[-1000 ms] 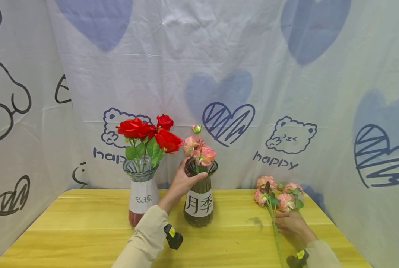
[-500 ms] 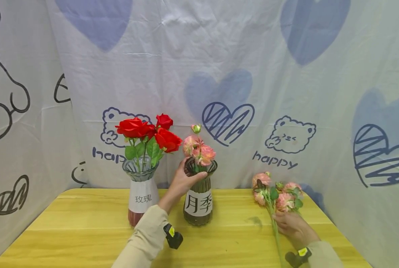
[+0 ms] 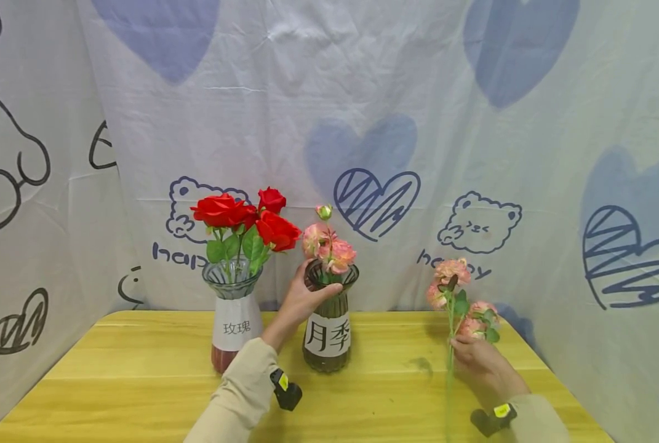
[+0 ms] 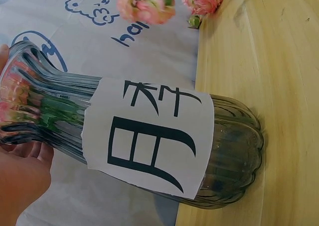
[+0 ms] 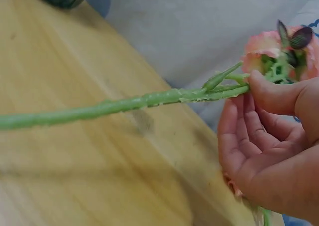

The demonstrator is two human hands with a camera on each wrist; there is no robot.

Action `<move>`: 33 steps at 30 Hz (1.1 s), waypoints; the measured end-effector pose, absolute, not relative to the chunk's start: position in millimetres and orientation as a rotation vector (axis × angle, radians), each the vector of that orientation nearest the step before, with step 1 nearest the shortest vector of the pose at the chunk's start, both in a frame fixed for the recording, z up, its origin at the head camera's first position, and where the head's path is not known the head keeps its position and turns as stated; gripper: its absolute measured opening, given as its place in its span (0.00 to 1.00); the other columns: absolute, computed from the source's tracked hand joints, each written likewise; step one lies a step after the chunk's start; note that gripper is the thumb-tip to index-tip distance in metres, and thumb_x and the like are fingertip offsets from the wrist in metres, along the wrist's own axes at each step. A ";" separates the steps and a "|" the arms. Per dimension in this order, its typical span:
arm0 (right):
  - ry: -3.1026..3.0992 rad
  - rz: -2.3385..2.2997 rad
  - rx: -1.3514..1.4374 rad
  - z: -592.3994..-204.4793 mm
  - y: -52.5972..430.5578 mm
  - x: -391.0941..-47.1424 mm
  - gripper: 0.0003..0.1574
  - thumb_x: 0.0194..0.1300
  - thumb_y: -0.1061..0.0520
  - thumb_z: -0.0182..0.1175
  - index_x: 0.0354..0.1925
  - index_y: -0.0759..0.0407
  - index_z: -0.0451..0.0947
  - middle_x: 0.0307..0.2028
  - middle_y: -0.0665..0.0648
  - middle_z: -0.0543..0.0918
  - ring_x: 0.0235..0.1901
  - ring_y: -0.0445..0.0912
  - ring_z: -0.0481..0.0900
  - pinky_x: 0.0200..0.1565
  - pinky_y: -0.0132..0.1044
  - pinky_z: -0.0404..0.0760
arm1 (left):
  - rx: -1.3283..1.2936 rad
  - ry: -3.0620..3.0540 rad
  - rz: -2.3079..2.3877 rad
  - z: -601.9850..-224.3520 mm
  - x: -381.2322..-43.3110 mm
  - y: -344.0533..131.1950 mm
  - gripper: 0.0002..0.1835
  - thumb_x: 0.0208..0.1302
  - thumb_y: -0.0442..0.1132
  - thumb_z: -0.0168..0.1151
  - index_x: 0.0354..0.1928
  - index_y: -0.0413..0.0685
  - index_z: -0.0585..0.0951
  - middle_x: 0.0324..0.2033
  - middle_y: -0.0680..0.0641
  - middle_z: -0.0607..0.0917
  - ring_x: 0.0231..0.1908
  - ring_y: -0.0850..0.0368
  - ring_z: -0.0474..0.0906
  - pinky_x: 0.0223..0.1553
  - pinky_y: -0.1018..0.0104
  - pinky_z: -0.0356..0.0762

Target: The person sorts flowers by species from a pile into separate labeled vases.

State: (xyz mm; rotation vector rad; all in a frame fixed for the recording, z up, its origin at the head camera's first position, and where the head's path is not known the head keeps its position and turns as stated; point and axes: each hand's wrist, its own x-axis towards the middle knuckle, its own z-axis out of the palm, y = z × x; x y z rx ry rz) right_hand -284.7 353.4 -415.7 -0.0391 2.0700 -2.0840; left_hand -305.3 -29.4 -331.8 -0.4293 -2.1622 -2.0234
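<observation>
My left hand grips the neck of a dark ribbed glass vase, thumb across its near side. A white label with large black characters wraps the vase, and pink flowers with a green bud stand in it. At the right, my right hand pinches the green stem of a pink flower spray between thumb and fingers. That spray is raised, blooms upward, its long stem running down. Beside the right hand, another pink flower lies on the table, partly hidden.
A second vase with a white label holds several red roses, just left of the left forearm. Both vases stand on the yellow wooden table. A white curtain with blue hearts and bear drawings hangs behind.
My right hand has moved up slightly, lifting the pink flower spray away from the one lying there and turning it more upright. The left hand and the vase have stayed put.
</observation>
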 end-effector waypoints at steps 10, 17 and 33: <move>1.852 -2.368 0.035 -403.1 343.4 -284.7 0.07 0.74 0.66 0.45 0.47 0.67 0.67 0.41 0.51 0.71 0.35 0.37 0.76 0.45 0.30 0.78 | -0.442 -2.160 -2.015 -331.7 -305.6 -28.8 0.43 0.59 0.41 0.69 0.72 0.44 0.57 0.65 0.34 0.66 0.63 0.40 0.65 0.61 0.47 0.66; 1.783 -2.497 0.119 -389.2 336.6 -281.4 0.11 0.73 0.66 0.49 0.34 0.56 0.75 0.36 0.48 0.75 0.34 0.37 0.78 0.45 0.29 0.78 | -0.463 -2.153 -2.016 -331.5 -305.4 -28.5 0.42 0.59 0.40 0.68 0.71 0.44 0.57 0.65 0.35 0.65 0.64 0.41 0.65 0.62 0.48 0.66; 1.577 -2.780 0.296 -374.9 342.3 -281.6 0.21 0.72 0.68 0.45 0.27 0.52 0.77 0.29 0.46 0.78 0.32 0.36 0.80 0.47 0.27 0.78 | -0.449 -2.158 -2.013 -332.7 -305.0 -28.7 0.43 0.59 0.40 0.68 0.72 0.44 0.56 0.65 0.34 0.66 0.63 0.41 0.65 0.61 0.48 0.67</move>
